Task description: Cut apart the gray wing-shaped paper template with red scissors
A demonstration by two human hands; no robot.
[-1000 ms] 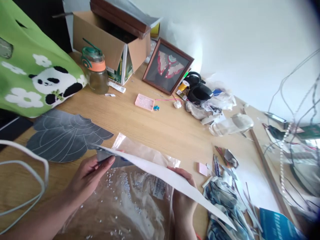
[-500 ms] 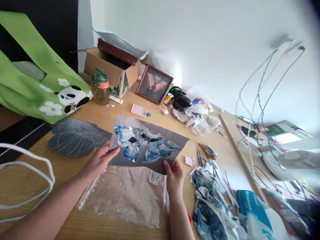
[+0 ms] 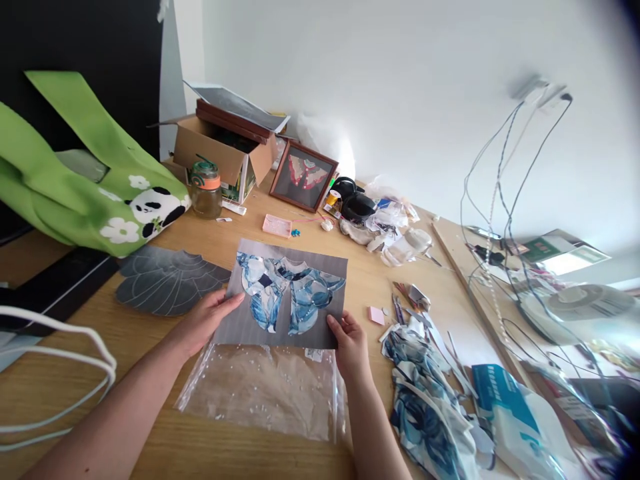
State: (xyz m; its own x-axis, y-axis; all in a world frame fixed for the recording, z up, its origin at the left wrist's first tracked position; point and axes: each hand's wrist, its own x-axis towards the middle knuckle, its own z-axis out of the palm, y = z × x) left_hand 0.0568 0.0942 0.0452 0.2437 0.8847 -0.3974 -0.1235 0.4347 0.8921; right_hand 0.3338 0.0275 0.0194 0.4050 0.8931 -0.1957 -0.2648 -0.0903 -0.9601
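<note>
Both hands hold a grey sheet (image 3: 320, 261) by its sides, above the desk. On the sheet is a blue-and-white patterned butterfly-like design (image 3: 267, 280) made of several pieces. My left hand (image 3: 213, 317) pinches the left edge, thumb on top. The lower right edge is gripped by my right hand (image 3: 350, 340), its thumb on the face. Under and in front of the sheet lies a clear zip bag (image 3: 270, 393) with small white bits in it. A dark grey petal-lined piece (image 3: 167, 280) rests on the desk left of the sheet.
Blue-patterned cloth scraps (image 3: 425, 413) and a tissue pack (image 3: 505, 407) lie at right. Behind stand a framed butterfly (image 3: 304, 175), a cardboard box (image 3: 220, 150) and a jar (image 3: 206, 193). A green panda bag (image 3: 100, 200) and white cable (image 3: 75, 320) are on the left.
The sheet has flattened out, its curled right corner now straighter and turned more toward me. Both hands still hold it. The camera view has shifted slightly.
</note>
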